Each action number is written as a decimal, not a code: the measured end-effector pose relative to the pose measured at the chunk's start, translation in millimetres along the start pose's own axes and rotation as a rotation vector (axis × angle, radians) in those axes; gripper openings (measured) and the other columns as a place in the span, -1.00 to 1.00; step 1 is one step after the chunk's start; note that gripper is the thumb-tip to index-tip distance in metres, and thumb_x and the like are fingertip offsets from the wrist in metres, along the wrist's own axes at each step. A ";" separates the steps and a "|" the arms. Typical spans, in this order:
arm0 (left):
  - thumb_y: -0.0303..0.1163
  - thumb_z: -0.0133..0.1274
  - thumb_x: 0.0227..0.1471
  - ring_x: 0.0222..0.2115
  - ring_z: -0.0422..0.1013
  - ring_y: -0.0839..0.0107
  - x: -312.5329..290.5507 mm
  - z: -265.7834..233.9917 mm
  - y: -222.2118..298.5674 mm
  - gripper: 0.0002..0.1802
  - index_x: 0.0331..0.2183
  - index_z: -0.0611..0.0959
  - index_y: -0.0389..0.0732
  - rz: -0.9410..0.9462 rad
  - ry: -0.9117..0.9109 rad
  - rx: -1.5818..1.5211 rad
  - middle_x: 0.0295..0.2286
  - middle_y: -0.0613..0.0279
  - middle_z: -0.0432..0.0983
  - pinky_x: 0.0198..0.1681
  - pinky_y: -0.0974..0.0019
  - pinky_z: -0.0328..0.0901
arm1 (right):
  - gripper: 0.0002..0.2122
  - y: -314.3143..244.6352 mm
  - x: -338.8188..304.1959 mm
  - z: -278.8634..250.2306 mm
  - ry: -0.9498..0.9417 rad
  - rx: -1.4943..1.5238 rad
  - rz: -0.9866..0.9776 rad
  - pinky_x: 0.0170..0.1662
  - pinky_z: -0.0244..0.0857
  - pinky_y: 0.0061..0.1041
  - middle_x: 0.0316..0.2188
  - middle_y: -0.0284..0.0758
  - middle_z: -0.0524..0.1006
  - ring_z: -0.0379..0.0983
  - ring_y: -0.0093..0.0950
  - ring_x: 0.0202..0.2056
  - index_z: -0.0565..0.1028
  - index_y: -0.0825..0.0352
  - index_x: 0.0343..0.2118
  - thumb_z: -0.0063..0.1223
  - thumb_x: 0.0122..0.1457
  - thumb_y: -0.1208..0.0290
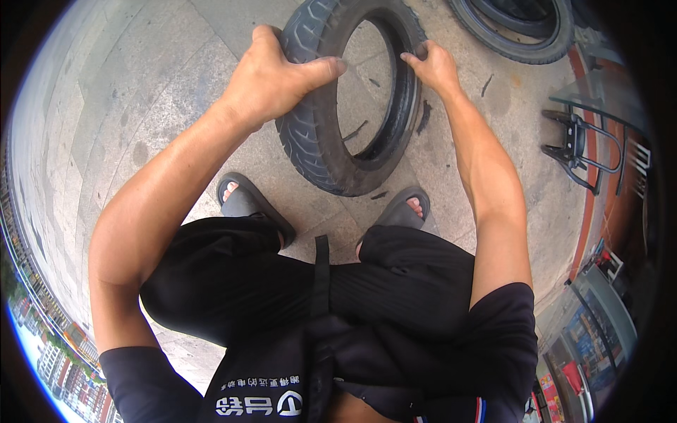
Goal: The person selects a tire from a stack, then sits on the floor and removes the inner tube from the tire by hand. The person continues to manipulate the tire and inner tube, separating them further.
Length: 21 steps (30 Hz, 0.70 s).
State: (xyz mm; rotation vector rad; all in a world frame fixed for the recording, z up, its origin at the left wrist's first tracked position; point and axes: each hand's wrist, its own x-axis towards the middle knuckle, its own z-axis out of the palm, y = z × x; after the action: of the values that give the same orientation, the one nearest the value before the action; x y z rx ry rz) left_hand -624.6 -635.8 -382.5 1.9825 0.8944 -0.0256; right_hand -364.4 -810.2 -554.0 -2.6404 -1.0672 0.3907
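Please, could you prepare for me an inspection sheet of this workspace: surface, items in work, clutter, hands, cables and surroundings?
Surface: pale paved ground, with some dark stains.
Items in work: one black tyre with grooved tread, in front of the sandals.
Clutter: several dark scraps on the ground near the tyre.
Hands: left hand grips the tyre's left side; right hand grips its right side.
Cables: nothing seen.
Surroundings: other tyres at upper right, black-framed chair at right, buildings at lower left.
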 end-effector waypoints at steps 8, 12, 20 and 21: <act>0.09 0.38 -0.15 -0.34 0.59 0.10 2.3 4.0 -1.2 0.05 -0.04 0.31 -0.70 0.035 0.039 -0.034 -0.31 -0.30 0.52 -0.31 0.24 0.52 | -0.63 6.7 -1.3 1.2 -0.077 0.036 -0.027 -0.01 0.38 -0.19 -0.21 -0.02 0.58 0.52 -0.06 -0.12 0.60 0.44 -0.28 0.28 0.08 0.15; 0.05 0.38 -0.14 -0.34 0.59 0.13 6.1 3.4 -3.8 0.02 -0.04 0.32 -0.70 0.013 0.034 -0.093 -0.31 -0.28 0.52 -0.32 0.26 0.51 | -0.73 15.0 1.5 17.2 0.062 0.130 -0.083 0.00 0.36 -0.20 -0.20 -0.04 0.58 0.51 -0.08 -0.11 0.59 0.39 -0.28 0.23 0.10 0.26; 0.05 0.37 -0.10 -0.30 0.58 0.09 4.5 1.1 -8.8 0.04 0.01 0.30 -0.71 -0.001 0.019 -0.067 -0.26 -0.33 0.49 -0.27 0.22 0.52 | -0.75 40.6 -7.0 24.1 0.091 0.387 0.218 -0.07 0.41 -0.34 -0.25 -0.19 0.63 0.57 -0.26 -0.22 0.58 0.32 -0.24 0.19 0.09 0.27; 0.05 0.37 -0.09 -0.30 0.58 0.08 4.3 1.2 -8.7 0.04 0.01 0.30 -0.71 0.003 0.020 -0.056 -0.26 -0.33 0.49 -0.27 0.22 0.52 | -0.74 39.5 -11.3 21.7 0.081 0.373 0.150 -0.08 0.41 -0.33 -0.26 -0.19 0.63 0.57 -0.26 -0.22 0.58 0.31 -0.24 0.20 0.09 0.25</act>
State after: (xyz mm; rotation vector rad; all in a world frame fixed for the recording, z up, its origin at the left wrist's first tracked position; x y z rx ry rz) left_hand -626.3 -631.6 -391.2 1.9355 0.8957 0.0211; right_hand -354.6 -842.5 -585.9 -2.3836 -0.6950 0.4596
